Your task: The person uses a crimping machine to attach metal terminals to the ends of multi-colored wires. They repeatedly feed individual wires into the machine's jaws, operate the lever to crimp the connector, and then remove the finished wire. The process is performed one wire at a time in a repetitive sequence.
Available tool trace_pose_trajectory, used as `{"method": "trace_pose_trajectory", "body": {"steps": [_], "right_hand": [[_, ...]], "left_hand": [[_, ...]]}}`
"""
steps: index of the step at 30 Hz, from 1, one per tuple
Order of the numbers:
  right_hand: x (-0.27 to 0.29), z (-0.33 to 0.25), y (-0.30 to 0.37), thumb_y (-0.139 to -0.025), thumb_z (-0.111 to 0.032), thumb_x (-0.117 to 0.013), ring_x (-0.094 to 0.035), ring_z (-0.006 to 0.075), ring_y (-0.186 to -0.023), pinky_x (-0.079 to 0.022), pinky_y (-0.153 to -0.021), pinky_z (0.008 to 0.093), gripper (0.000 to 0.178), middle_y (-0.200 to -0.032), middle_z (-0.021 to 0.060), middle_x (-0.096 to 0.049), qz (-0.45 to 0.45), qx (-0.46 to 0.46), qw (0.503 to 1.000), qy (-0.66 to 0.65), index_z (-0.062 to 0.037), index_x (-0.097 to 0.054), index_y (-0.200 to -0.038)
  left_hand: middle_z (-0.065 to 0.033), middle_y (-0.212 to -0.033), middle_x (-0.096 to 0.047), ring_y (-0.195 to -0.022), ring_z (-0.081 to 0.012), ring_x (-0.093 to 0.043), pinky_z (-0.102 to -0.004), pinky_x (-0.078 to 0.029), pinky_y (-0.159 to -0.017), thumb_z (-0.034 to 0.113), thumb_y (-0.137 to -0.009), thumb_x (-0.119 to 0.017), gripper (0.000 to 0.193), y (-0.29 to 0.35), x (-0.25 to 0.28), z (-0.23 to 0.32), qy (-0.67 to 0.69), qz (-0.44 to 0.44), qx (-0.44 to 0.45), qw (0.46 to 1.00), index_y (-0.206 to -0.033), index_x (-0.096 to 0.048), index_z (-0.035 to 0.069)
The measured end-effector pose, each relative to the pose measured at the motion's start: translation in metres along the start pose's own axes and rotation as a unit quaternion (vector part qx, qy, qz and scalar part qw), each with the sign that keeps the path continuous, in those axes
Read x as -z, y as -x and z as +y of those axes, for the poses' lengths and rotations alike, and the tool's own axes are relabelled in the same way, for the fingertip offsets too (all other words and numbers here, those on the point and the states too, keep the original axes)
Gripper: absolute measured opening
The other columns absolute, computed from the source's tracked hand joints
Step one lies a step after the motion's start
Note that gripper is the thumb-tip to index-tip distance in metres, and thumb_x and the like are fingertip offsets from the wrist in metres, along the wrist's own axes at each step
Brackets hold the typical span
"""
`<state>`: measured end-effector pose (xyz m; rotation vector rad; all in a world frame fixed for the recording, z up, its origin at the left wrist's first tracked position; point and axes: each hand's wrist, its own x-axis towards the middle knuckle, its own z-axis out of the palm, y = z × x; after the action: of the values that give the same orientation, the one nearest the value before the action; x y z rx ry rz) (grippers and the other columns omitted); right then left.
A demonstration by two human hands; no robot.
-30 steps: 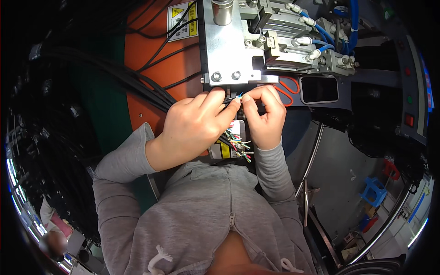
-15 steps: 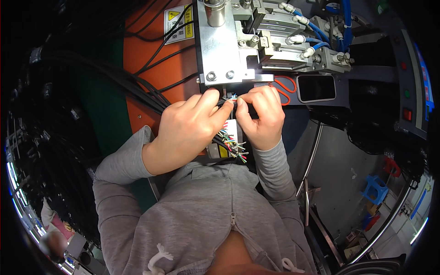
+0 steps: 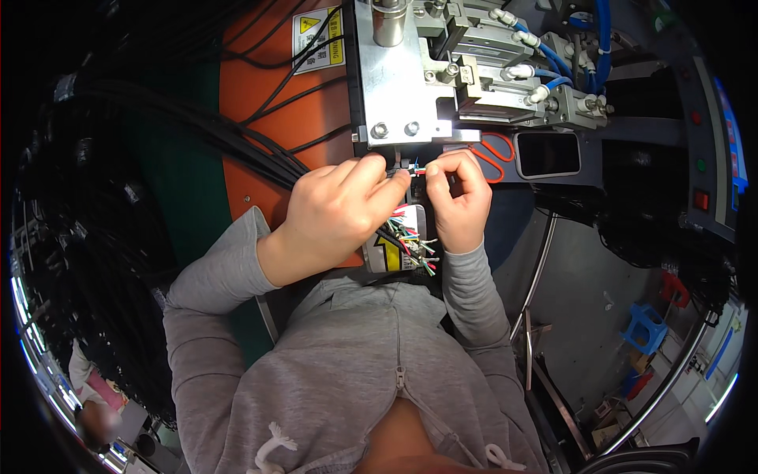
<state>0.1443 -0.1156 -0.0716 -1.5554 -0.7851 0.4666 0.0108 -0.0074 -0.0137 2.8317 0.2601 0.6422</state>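
Note:
Just under the front edge of the machine's metal plate [image 3: 399,95], my left hand [image 3: 335,213] pinches the end of a black cable between thumb and forefinger. Short coloured wires [image 3: 418,168], red, white and blue among them, stick out past its fingertips. My right hand [image 3: 459,205] is closed, thumb against forefinger, at the tip of the red wire. Below the two hands hang several other cable ends [image 3: 417,243] with fanned-out red, green, white and black wires. My left palm and fingers hide most of the held cable.
Black cables [image 3: 260,146] run in from the left over an orange panel [image 3: 257,186]. Right of the plate lie orange-handled scissors [image 3: 505,146] and a phone with a dark screen [image 3: 549,153]. Cylinders with blue air hoses [image 3: 553,63] stand behind. A blue stool [image 3: 646,326] is on the floor.
The view has shifted slightly, so the machine sits further right. The gap between my fingertips has widened a little, and more of the coloured wires shows between them.

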Motion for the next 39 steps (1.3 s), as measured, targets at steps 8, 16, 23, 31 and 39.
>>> {"method": "trace_pose_trajectory", "body": {"steps": [8, 16, 23, 31, 39], "right_hand": [[0.000, -0.006, -0.005, -0.069, 0.003, -0.067, -0.053, 0.0261, -0.069, -0.043, -0.062, 0.0349, 0.011, -0.073, 0.0093, -0.055, -0.003, 0.182, 0.973, 0.139, -0.0018, -0.058, -0.074], [-0.002, -0.006, -0.002, -0.074, 0.002, -0.064, -0.056, 0.0166, -0.064, -0.044, -0.060, 0.0272, 0.007, -0.073, 0.0070, -0.056, 0.006, 0.047, 0.997, 0.068, 0.0003, -0.058, -0.075], [0.003, -0.003, -0.003, -0.083, -0.004, -0.063, -0.059, 0.0144, -0.067, -0.046, -0.064, 0.0262, 0.005, -0.078, 0.0087, -0.063, -0.049, -0.047, 0.997, 0.019, 0.0011, -0.062, -0.082], [-0.003, -0.016, -0.006, -0.071, 0.003, -0.069, -0.061, 0.0248, -0.071, -0.049, -0.065, 0.0315, 0.011, -0.079, 0.0107, -0.063, 0.022, 0.169, 0.973, 0.157, -0.0002, -0.063, -0.079], [0.007, -0.013, -0.008, -0.070, 0.009, -0.066, -0.063, 0.0213, -0.076, -0.050, -0.067, 0.0306, 0.018, -0.084, 0.0091, -0.065, -0.013, 0.126, 0.991, 0.050, 0.0005, -0.066, -0.086]], "left_hand": [[-0.0004, -0.065, -0.039, -0.055, -0.0095, -0.050, -0.0238, -0.042, -0.045, 0.005, -0.069, -0.066, 0.034, 0.001, 0.007, 0.011, -0.047, -0.037, 0.025, 0.998, -0.103, -0.071, 0.009], [-0.0012, -0.066, -0.044, -0.056, -0.0113, -0.051, -0.0253, -0.043, -0.046, 0.006, -0.068, -0.066, 0.032, 0.001, 0.000, 0.004, -0.024, -0.008, -0.003, 1.000, -0.100, -0.070, 0.006], [-0.0017, -0.069, -0.052, -0.058, -0.0149, -0.055, -0.0263, -0.043, -0.049, 0.009, -0.069, -0.066, 0.024, -0.002, -0.002, -0.001, -0.008, 0.024, -0.006, 1.000, -0.092, -0.068, 0.006], [0.0002, -0.078, -0.060, -0.057, -0.0162, -0.054, -0.0314, -0.042, -0.053, 0.010, -0.066, -0.068, 0.027, 0.002, 0.003, -0.006, 0.024, 0.029, 0.025, 0.999, -0.093, -0.069, 0.008], [-0.0036, -0.078, -0.056, -0.059, -0.0177, -0.057, -0.0294, -0.045, -0.054, 0.007, -0.070, -0.068, 0.025, 0.014, 0.011, 0.001, -0.065, -0.039, 0.077, 0.994, -0.095, -0.067, 0.003]]}}
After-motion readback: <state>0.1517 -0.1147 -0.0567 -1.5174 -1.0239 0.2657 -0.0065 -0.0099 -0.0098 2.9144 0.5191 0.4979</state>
